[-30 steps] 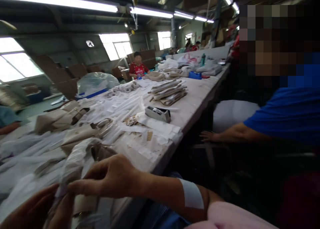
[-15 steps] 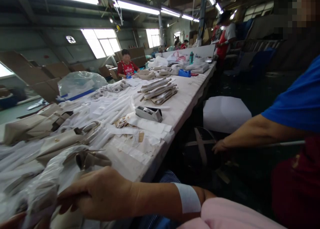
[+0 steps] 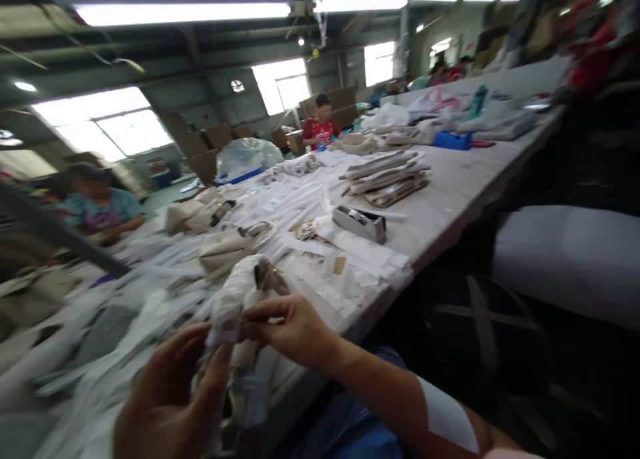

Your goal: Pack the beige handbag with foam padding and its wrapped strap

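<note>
White wrapping (image 3: 234, 291) (crinkled) — held by left grip (image 3: 167, 393) and right grip (image 3: 296, 331)

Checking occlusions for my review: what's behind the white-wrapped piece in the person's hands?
Behind the white-wrapped piece, a beige bag shows. Whatever the piece itself covers there cannot be seen.

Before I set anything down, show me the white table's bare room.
Bare tabletop lies between the stacked flat beige pieces and the table's right edge, this side of the blue plastic holder. Crowded: around the left hand and right hand, with beige bags and white wrapping.
</note>
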The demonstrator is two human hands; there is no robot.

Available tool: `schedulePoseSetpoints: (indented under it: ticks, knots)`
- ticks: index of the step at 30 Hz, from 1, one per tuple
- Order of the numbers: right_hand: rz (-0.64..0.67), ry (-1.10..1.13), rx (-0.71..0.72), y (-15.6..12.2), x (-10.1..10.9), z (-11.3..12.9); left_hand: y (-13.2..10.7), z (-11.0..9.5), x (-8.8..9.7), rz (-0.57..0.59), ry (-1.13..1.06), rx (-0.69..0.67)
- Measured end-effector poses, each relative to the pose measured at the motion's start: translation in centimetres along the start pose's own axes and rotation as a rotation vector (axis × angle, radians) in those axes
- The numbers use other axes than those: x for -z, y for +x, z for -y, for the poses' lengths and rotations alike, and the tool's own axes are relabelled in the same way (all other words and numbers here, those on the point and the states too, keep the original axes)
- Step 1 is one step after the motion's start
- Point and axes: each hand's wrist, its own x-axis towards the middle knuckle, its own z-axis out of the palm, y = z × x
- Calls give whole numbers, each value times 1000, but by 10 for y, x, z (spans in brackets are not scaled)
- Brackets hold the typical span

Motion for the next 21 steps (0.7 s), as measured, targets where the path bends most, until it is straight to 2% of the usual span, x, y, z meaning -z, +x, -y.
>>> schedulePoseSetpoints:
  ticks: [4, 10, 13, 15, 19, 21]
  knots:
    - [30, -170, 114, 1, -2, 2, 0, -3, 0, 66, -56, -13]
    - [-64, -458, 276, 0, -8, 6, -2, -5, -2, 66, -106, -12]
    - [-96, -558, 296, -1, -7, 9, -2, -7, -2, 90, -137, -4]
    - [-70, -445, 248, -2, -7, 12, -1, -7, -1, 81, -158, 1]
    - [59, 4, 48, -11, -11, 21, 1, -8, -1, 64, -161, -7]
    - [90, 130, -29, -15, -16, 24, 0, -7, -2, 64, -120, -3]
